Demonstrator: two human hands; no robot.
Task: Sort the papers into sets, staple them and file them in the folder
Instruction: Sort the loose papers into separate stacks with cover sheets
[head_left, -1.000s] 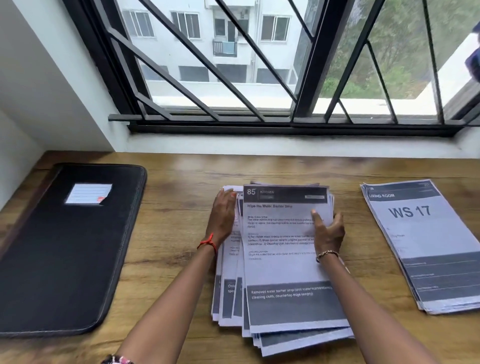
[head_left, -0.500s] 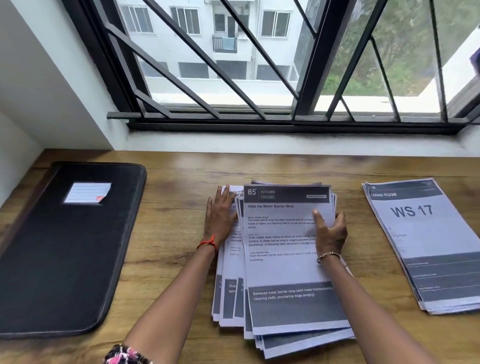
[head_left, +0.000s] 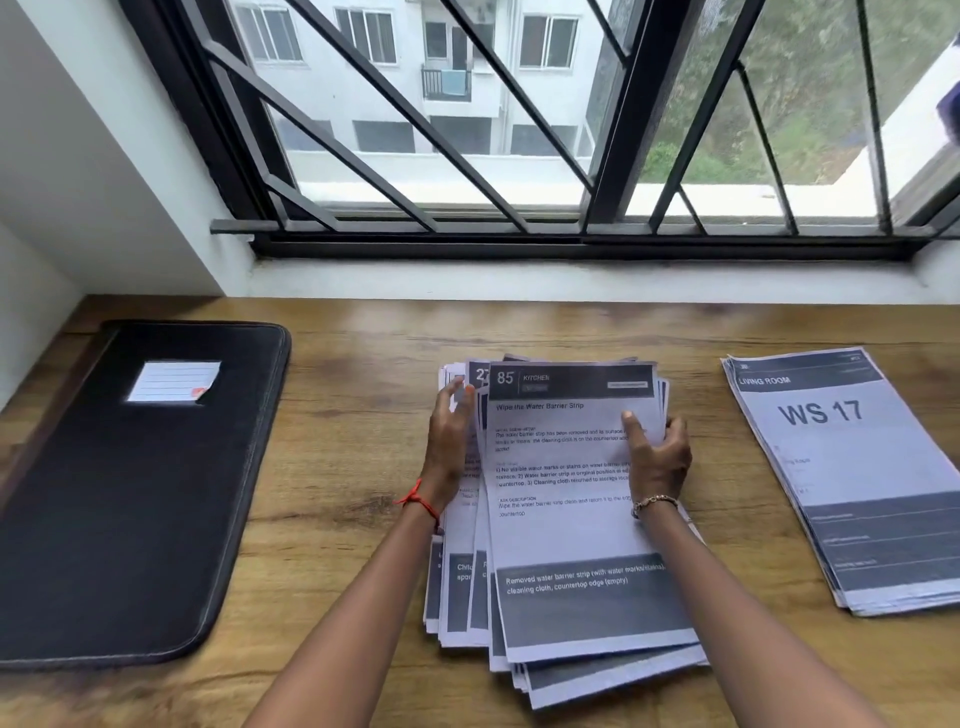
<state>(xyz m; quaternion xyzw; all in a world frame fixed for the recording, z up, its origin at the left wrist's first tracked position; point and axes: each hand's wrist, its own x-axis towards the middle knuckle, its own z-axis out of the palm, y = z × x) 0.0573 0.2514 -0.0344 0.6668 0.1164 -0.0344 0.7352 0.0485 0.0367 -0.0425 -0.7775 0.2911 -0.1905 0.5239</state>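
Observation:
A fanned stack of printed papers (head_left: 566, 540) lies in the middle of the wooden table (head_left: 343, 415), topped by a sheet headed "85 KITCHEN". My left hand (head_left: 449, 447) rests on the stack's left side, fingers spread over the lower sheets. My right hand (head_left: 657, 457) grips the right edge of the top sheets, thumb on top and fingers under. A second pile (head_left: 847, 478) headed "LIVING ROOM WS 17" lies at the right. A closed black folder (head_left: 130, 499) with a white label lies at the left. No stapler is in view.
A barred window (head_left: 571, 130) and white sill run along the table's far edge. A white wall stands at the far left. Bare wood shows between the folder and the middle stack, and between the two paper piles.
My left hand has slid slightly left and up along the stack, baring a sheet numbered 27. My right hand keeps its hold on the right edge.

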